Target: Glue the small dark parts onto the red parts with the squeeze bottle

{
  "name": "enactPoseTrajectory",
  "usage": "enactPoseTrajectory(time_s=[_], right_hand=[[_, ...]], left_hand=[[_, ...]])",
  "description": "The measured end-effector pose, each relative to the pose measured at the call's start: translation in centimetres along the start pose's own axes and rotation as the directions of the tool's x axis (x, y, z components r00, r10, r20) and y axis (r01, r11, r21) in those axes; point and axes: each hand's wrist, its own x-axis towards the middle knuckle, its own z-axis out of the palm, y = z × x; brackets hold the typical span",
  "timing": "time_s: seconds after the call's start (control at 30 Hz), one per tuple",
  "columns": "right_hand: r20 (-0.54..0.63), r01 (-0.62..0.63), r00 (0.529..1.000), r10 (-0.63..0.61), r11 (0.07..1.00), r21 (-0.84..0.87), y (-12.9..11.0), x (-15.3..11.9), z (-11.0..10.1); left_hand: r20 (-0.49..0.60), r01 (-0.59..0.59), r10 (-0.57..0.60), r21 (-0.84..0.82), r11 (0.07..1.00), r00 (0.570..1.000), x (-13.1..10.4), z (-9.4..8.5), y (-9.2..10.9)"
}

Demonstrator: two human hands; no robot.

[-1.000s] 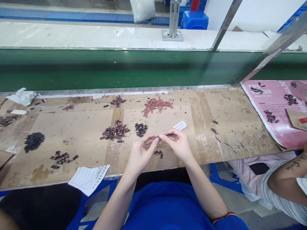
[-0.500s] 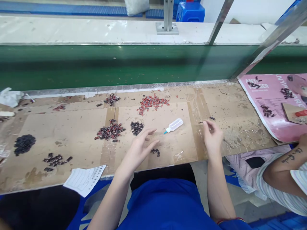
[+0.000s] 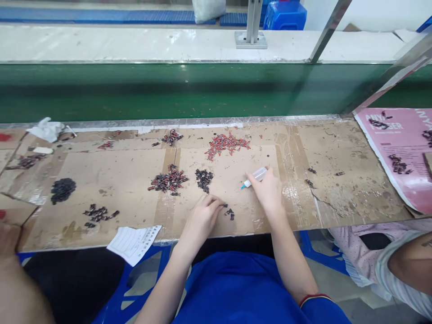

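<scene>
I saw the right hand [image 3: 270, 191] gripping the bottle [image 3: 259, 173], its blue tip [image 3: 243, 186] aimed toward 8 o'clock; the left hand [image 3: 203, 213] pinched 1 black part [image 3: 225, 205], the bottle at 2 o'clock from it.

A lined paper sheet [image 3: 133, 243] overhung the near edge of the cardboard [image 3: 111, 175]. White crumpled material [image 3: 46, 130] lay far left; a pink printed sheet [image 3: 408, 191] lay at right. Beyond the green panel [image 3: 135, 104], a metal post [image 3: 252, 22] stood near a blue stool [image 3: 285, 17].
</scene>
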Motion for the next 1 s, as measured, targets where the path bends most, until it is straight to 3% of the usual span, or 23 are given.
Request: enactPoseTrajectory(time_s=[0.07, 0.13, 0.27, 0.33, 0.4, 0.5, 0.63, 1.0], right_hand=[[0.019, -0.01, 1.0, 0.009, 0.997, 0.07, 0.1, 0.6, 0.4], [0.077, -0.025, 0.997, 0.004, 0.962, 0.274, 0.7, 1.0, 0.4], [0.234, -0.095, 0.966, -0.109, 0.693, 0.714, 2.0, 0.2, 0.1], [0.218, -0.107, 0.968, -0.124, 0.582, 0.806, 2.1, -0.6, 0.1], [0.162, -0.092, 0.983, -0.088, 0.529, 0.844, 2.0, -1.4, 0.5], [0.091, -0.061, 0.995, -0.035, 0.498, 0.865, 1.8, -2.1, 1.4], [0.086, -0.092, 0.996, 0.036, 0.48, 0.872, 1.8, -2.2, 2.4], [0.064, -0.048, 0.998, -0.008, 0.569, 0.821, 1.8, -2.5, 2.6]], left_hand=[[-0.025, 0.023, -0.023, -0.014, 1.0, 0.999, 0.8, 0.3, 0.1], [-0.072, 0.043, -0.046, -0.039, 0.998, 0.996, 1.7, 0.8, 0.3], [-0.169, 0.06, -0.073, -0.077, 0.995, 0.983, 3.0, 1.7, 0.5], [-0.18, 0.058, -0.08, -0.126, 0.99, 0.98, 3.3, 2.1, 0.3], [-0.172, 0.059, -0.095, -0.205, 0.977, 0.981, 3.3, 2.4, 0.1], [-0.151, 0.11, -0.165, -0.321, 0.941, 0.975, 3.1, 2.6, -0.1], [-0.108, 0.21, -0.277, -0.413, 0.886, 0.955, 3.0, 2.6, -0.1], [-0.045, 0.308, -0.363, -0.44, 0.844, 0.931, 3.4, 2.0, 0.2]])
